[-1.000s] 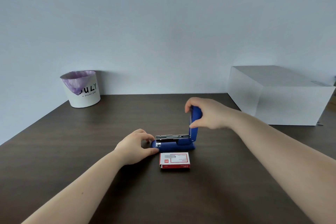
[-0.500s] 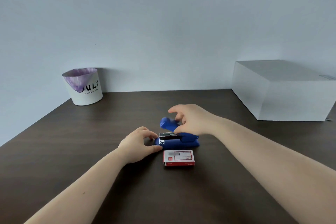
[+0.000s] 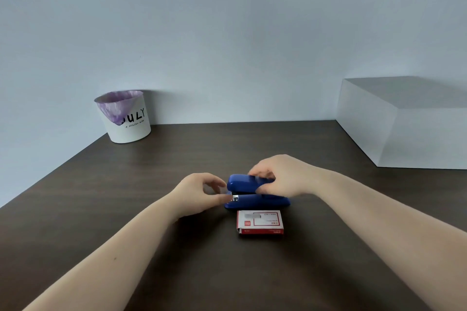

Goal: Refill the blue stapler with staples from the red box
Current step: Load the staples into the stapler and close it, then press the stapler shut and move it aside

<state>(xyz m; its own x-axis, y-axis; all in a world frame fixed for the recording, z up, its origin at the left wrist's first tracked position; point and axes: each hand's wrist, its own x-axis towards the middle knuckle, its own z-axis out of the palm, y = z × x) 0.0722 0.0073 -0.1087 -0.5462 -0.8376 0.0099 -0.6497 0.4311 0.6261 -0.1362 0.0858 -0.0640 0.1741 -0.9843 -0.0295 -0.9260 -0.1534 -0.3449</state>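
Observation:
The blue stapler (image 3: 249,193) lies on the dark wooden table (image 3: 101,197), its top arm folded down almost flat over the base. My right hand (image 3: 280,179) rests on the rear of the top arm, thumb and fingers around it. My left hand (image 3: 199,193) is at the stapler's front end, thumb touching the base near the metal tip, other fingers spread. The red staple box (image 3: 260,222) lies closed, flat on the table just in front of the stapler, touched by neither hand.
A white bin (image 3: 125,117) with a purple liner stands at the back left by the wall. A large white box (image 3: 406,121) occupies the back right. The table's left edge runs diagonally toward me.
My right hand has swung the stapler's top arm from upright down onto the base. My left hand has stayed at the front end, its fingers now looser.

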